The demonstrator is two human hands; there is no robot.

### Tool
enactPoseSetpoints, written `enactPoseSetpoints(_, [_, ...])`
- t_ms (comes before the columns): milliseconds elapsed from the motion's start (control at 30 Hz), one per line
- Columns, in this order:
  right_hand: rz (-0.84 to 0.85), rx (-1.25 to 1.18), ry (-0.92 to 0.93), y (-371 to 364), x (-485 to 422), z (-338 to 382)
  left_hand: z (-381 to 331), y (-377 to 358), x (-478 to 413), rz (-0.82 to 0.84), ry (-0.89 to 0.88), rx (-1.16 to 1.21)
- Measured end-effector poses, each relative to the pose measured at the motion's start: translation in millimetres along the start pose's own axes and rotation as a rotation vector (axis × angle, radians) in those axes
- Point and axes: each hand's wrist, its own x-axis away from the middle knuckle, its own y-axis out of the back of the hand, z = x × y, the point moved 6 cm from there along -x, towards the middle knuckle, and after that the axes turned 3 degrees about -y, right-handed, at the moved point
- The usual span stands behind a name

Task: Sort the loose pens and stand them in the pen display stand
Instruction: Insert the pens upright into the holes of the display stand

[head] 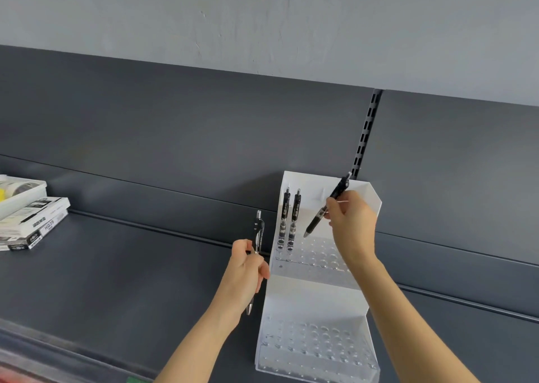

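A white two-tier pen display stand [313, 292] with rows of round holes sits on the dark shelf. Two black pens [290, 216] stand upright in the left holes of its upper tier. My right hand [351, 225] grips a black pen [328, 206] tilted, tip down, just above the upper tier's holes to the right of the standing pens. My left hand [248, 269] holds another black pen [257, 237] nearly upright, just left of the stand.
White pen boxes [32, 222] are stacked at the far left of the dark grey shelf [116, 266]. A slotted upright [366, 132] runs up the back panel behind the stand. The shelf's front edge lies at the lower left.
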Motion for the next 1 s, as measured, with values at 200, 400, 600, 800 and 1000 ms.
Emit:
enactPoseSetpoints(200, [0.014, 0.163, 0.050, -17, -5, -3, -5, 0, 0, -0.005, -0.087, -0.064])
enactPoseSetpoints(400, [0.113, 0.383, 0.055, -37, -3, -10, -13, 3, 3, -0.054, -0.132, 0.001])
enactPoseSetpoints(600, [0.172, 0.513, 0.048, -49, 4, -15, -16, 4, 4, -0.075, -0.156, -0.016])
enactPoseSetpoints(800, [0.227, 0.464, -0.023, -50, 3, -18, -17, 0, 1, -0.081, -0.177, -0.018])
enactPoseSetpoints(1000, [0.260, 0.374, -0.056, -49, 4, -23, -16, -5, -1, -0.063, -0.178, 0.001])
